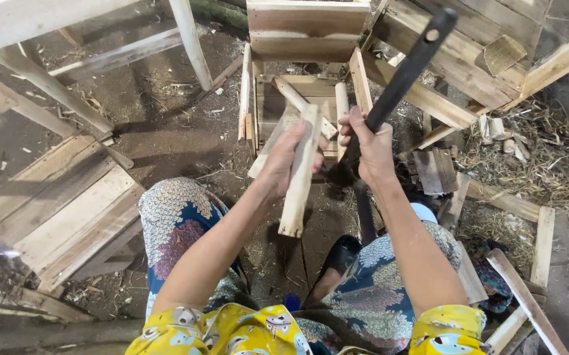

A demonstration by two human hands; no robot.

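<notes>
The tool's (406,72) head was hidden behind the right hand (371,148), which gripped its dark handle. The left hand (283,160) clasped a pale, rough-sawn slat (299,177).

A pale, rough-sawn wooden slat (299,172) stands nearly upright, leaning slightly, its lower end hanging free above the dirt floor, gripped around its upper half. Right beside it, a long black-handled tool (406,72) slants up to the right, a small hole near its top end; its head is hidden.
</notes>
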